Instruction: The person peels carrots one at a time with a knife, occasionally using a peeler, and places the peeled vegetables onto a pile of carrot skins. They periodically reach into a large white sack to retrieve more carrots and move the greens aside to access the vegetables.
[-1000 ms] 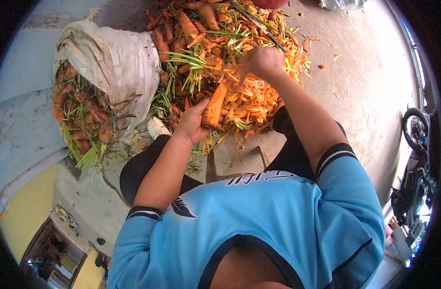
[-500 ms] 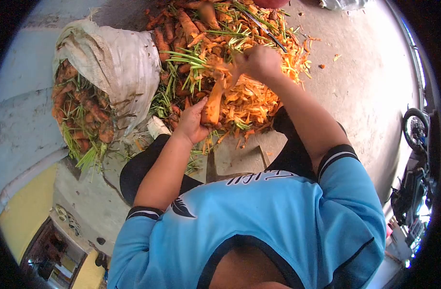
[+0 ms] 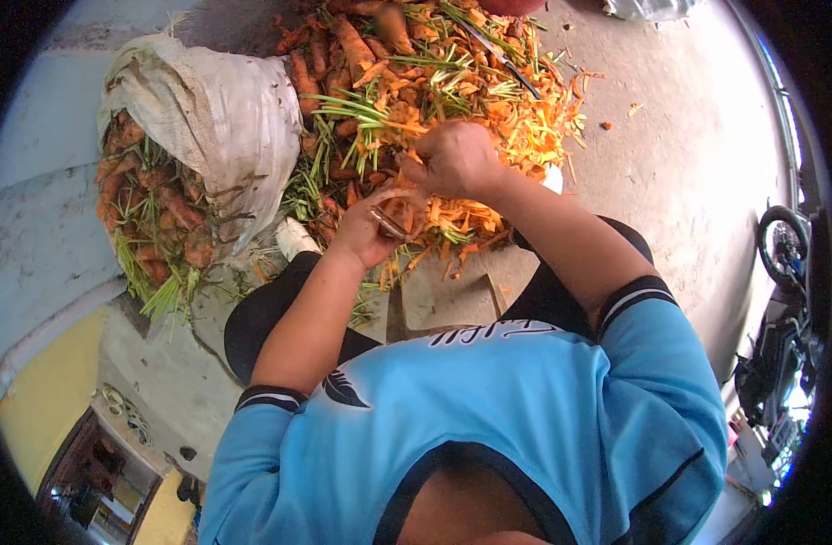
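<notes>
My left hand (image 3: pixel 366 232) is closed around a carrot (image 3: pixel 405 214), which is blurred and partly covered by the fingers. Just above and to its right, my right hand (image 3: pixel 457 159) is curled into a fist; what it grips is hidden by the fingers. Beneath both hands spreads a heap of orange carrot peelings (image 3: pixel 461 216). Unpeeled carrots (image 3: pixel 352 45) with soil on them lie at the heap's upper left, mixed with cut green stalks (image 3: pixel 357 111).
A white woven sack (image 3: pixel 243 118) lies on the left, its mouth showing more carrots (image 3: pixel 166 204). A knife (image 3: pixel 511 68) rests on the heap's far side. A red rounded object (image 3: pixel 511 4) shows at the top edge. A motorcycle (image 3: pixel 779 336) stands at far right.
My right hand has moved down and left, closer to my left hand. The carrot, which pointed up and away, now shows shorter and blurred in my left hand.
</notes>
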Action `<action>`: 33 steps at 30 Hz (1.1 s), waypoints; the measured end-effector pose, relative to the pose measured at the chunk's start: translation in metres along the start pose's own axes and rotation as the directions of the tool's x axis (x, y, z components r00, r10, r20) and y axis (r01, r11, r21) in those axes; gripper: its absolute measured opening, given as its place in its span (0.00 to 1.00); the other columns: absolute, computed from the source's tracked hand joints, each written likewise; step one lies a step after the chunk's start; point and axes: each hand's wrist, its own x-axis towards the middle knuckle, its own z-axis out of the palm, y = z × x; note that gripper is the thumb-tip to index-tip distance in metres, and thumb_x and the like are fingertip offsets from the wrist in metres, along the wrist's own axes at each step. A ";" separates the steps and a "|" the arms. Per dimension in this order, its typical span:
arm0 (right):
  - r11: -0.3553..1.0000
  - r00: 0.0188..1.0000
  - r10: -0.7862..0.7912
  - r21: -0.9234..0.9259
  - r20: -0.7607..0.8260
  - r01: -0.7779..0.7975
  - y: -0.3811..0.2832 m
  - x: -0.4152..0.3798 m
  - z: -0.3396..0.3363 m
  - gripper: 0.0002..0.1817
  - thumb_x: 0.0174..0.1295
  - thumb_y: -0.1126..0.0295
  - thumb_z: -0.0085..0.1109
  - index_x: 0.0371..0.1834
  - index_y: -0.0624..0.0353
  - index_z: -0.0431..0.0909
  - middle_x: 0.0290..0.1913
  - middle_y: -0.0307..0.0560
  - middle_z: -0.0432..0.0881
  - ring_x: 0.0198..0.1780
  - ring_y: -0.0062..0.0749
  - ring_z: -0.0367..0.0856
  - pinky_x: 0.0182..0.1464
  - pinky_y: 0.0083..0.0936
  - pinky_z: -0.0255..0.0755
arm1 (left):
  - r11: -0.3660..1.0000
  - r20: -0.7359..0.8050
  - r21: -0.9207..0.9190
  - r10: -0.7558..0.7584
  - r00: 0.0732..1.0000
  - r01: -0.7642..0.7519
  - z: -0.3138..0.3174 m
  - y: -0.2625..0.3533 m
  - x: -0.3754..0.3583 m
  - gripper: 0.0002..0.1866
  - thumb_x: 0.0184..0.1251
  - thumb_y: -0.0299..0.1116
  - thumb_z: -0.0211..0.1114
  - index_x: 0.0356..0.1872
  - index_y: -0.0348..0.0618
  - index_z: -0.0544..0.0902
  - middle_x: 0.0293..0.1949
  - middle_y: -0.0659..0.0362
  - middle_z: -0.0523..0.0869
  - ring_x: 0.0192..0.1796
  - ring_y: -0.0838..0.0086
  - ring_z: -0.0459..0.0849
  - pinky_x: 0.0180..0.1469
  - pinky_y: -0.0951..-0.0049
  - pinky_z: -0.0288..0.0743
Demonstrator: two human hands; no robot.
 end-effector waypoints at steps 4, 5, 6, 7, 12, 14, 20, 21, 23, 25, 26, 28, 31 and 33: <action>0.930 0.942 0.320 -0.225 0.099 -0.292 0.038 0.022 -0.015 0.23 0.51 0.45 0.49 0.15 0.53 0.78 0.15 0.45 0.76 0.20 0.40 0.76 0.26 0.32 0.71 | 0.997 -0.046 0.018 -0.069 0.997 0.069 0.004 0.002 -0.002 0.14 0.63 0.41 0.52 0.44 0.46 0.72 0.34 0.60 0.78 0.36 0.71 0.77 0.35 0.69 0.75; 0.936 0.947 0.315 -0.191 0.070 -0.297 0.052 0.025 -0.012 0.24 0.52 0.44 0.49 0.17 0.53 0.80 0.15 0.46 0.76 0.20 0.40 0.77 0.25 0.33 0.71 | 0.995 -0.001 0.021 -0.095 0.995 0.095 -0.004 0.003 -0.001 0.14 0.63 0.41 0.52 0.44 0.46 0.72 0.34 0.60 0.78 0.35 0.71 0.77 0.35 0.69 0.75; 0.940 0.944 0.323 -0.139 0.072 -0.311 0.045 0.025 -0.015 0.25 0.50 0.42 0.48 0.20 0.53 0.80 0.18 0.47 0.77 0.23 0.41 0.78 0.27 0.33 0.72 | 0.995 -0.011 0.016 -0.094 0.996 0.094 -0.005 0.003 -0.001 0.14 0.63 0.41 0.51 0.44 0.46 0.72 0.34 0.59 0.78 0.35 0.71 0.77 0.34 0.69 0.75; 0.942 0.941 0.331 -0.089 0.073 -0.324 0.031 0.022 -0.017 0.27 0.48 0.39 0.48 0.23 0.53 0.81 0.20 0.48 0.79 0.26 0.41 0.79 0.29 0.34 0.72 | 0.996 -0.018 0.009 -0.093 0.996 0.093 -0.005 0.003 -0.002 0.14 0.63 0.42 0.51 0.44 0.46 0.72 0.33 0.59 0.78 0.35 0.71 0.77 0.34 0.70 0.74; 0.991 0.983 0.126 -0.069 0.132 -0.118 0.006 0.005 -0.001 0.25 0.49 0.41 0.46 0.23 0.50 0.81 0.23 0.48 0.79 0.27 0.42 0.79 0.30 0.34 0.72 | 0.996 0.046 0.015 -0.086 0.995 0.086 -0.004 0.001 0.000 0.14 0.64 0.42 0.50 0.44 0.45 0.71 0.32 0.57 0.77 0.34 0.69 0.77 0.31 0.69 0.74; 0.963 0.968 0.242 -0.143 0.074 -0.230 0.033 0.016 -0.001 0.23 0.48 0.45 0.51 0.17 0.53 0.80 0.15 0.46 0.76 0.19 0.38 0.76 0.24 0.31 0.70 | 0.996 -0.051 0.034 -0.078 0.996 0.080 0.005 0.002 -0.003 0.14 0.64 0.41 0.50 0.44 0.45 0.71 0.32 0.57 0.77 0.34 0.69 0.77 0.32 0.69 0.74; 0.996 0.994 0.093 -0.018 0.057 -0.093 -0.006 0.005 -0.015 0.21 0.49 0.47 0.50 0.21 0.53 0.81 0.18 0.48 0.77 0.23 0.39 0.78 0.28 0.33 0.72 | 0.999 -0.111 -0.036 -0.019 0.994 0.015 -0.001 -0.002 -0.002 0.13 0.63 0.41 0.52 0.44 0.45 0.72 0.33 0.57 0.77 0.35 0.70 0.77 0.37 0.68 0.74; 0.990 0.987 0.128 -0.064 0.096 -0.122 -0.003 0.005 -0.010 0.21 0.49 0.47 0.51 0.21 0.52 0.81 0.18 0.48 0.77 0.23 0.39 0.78 0.28 0.33 0.72 | 1.000 -0.120 0.000 -0.006 0.993 0.006 0.003 -0.003 -0.002 0.13 0.63 0.40 0.53 0.44 0.45 0.72 0.34 0.57 0.77 0.35 0.70 0.77 0.37 0.68 0.74; 0.972 0.966 0.197 -0.160 0.169 -0.170 0.008 0.010 0.005 0.21 0.49 0.46 0.51 0.22 0.52 0.81 0.19 0.49 0.78 0.23 0.38 0.78 0.28 0.32 0.72 | 0.997 -0.137 0.073 0.024 0.990 -0.014 0.010 -0.004 -0.002 0.13 0.62 0.40 0.54 0.44 0.46 0.72 0.35 0.57 0.77 0.37 0.70 0.77 0.38 0.68 0.73; 0.952 0.942 0.287 -0.160 0.173 -0.261 0.033 0.021 -0.018 0.22 0.49 0.43 0.50 0.23 0.49 0.82 0.18 0.48 0.77 0.22 0.37 0.77 0.26 0.31 0.71 | 0.994 -0.103 0.107 -0.011 0.995 0.022 0.003 -0.001 -0.003 0.13 0.61 0.39 0.55 0.44 0.46 0.72 0.38 0.58 0.77 0.38 0.70 0.77 0.39 0.68 0.73; 0.938 0.934 0.324 -0.182 0.151 -0.295 0.032 0.024 -0.027 0.22 0.49 0.43 0.50 0.22 0.49 0.81 0.18 0.47 0.77 0.22 0.37 0.77 0.26 0.31 0.71 | 0.991 -0.088 0.128 -0.033 0.996 0.044 0.000 0.000 -0.004 0.13 0.61 0.38 0.55 0.44 0.46 0.72 0.39 0.59 0.77 0.38 0.71 0.77 0.39 0.68 0.73; 0.938 0.945 0.308 -0.202 0.113 -0.282 0.024 0.021 -0.024 0.22 0.50 0.44 0.50 0.21 0.50 0.81 0.17 0.47 0.77 0.22 0.37 0.77 0.26 0.31 0.71 | 0.997 -0.126 0.083 0.019 0.992 -0.008 0.016 0.000 -0.008 0.13 0.62 0.39 0.54 0.44 0.45 0.72 0.38 0.59 0.77 0.37 0.71 0.77 0.38 0.68 0.73; 0.996 1.000 -0.012 -0.084 -0.006 0.011 -0.008 -0.001 -0.005 0.20 0.49 0.47 0.51 0.19 0.52 0.79 0.16 0.48 0.76 0.23 0.42 0.77 0.29 0.32 0.71 | 0.998 -0.098 0.058 -0.001 0.995 0.007 0.011 0.000 -0.006 0.13 0.62 0.40 0.53 0.44 0.44 0.72 0.37 0.59 0.77 0.37 0.71 0.77 0.36 0.68 0.73; 0.998 0.995 0.066 -0.021 0.070 -0.064 0.005 0.003 0.005 0.22 0.49 0.45 0.50 0.19 0.53 0.80 0.16 0.49 0.76 0.23 0.42 0.77 0.28 0.33 0.71 | 0.998 -0.042 0.059 -0.029 0.999 0.032 -0.004 -0.002 0.001 0.14 0.63 0.40 0.52 0.44 0.44 0.72 0.37 0.59 0.77 0.36 0.71 0.77 0.36 0.69 0.73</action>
